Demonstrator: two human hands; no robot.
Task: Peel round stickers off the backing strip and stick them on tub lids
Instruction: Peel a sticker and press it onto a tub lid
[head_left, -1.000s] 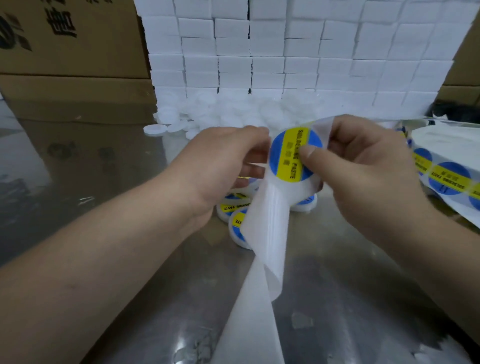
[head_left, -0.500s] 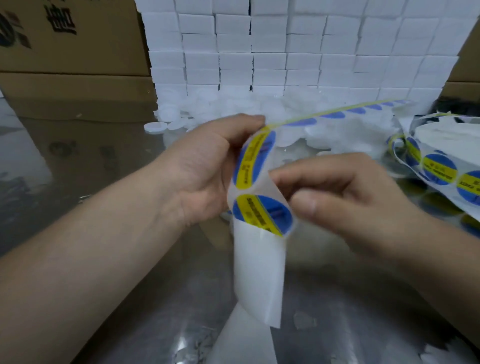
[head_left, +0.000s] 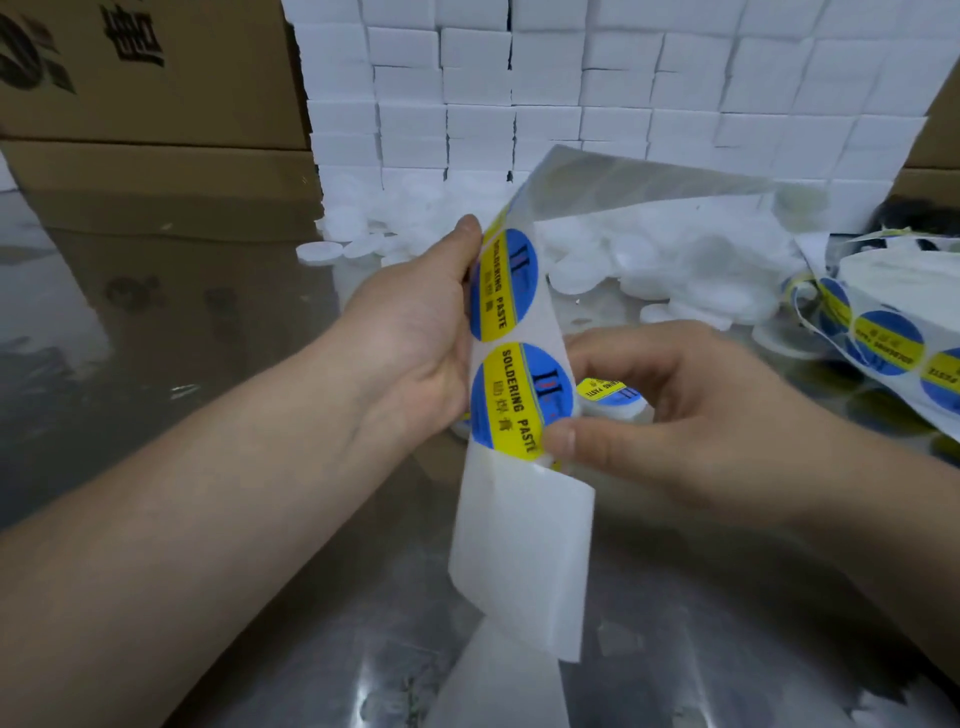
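**Peeling the next sticker off the strip**

The left hand (head_left: 415, 338) grips the white, translucent backing strip (head_left: 519, 545) upright above the shiny metal table (head_left: 727, 597). Its thumb lies on the strip's edge beside the upper round blue-and-yellow sticker (head_left: 501, 283), and its fingers are hidden behind. The right hand (head_left: 675, 431) pinches the lower round blue-and-yellow sticker (head_left: 519, 400) at its bottom-right rim, thumb in front and forefinger curled behind the strip.

The step in hand is the peel, though the rim is too small here to tell whether it has lifted. Next, I judge, the right hand must draw the sticker clear without creasing it. It then has to centre it on a bare white round tub lid (head_left: 649, 260) from the heap beyond. A labelled lid (head_left: 608, 395) lies just behind the strip.
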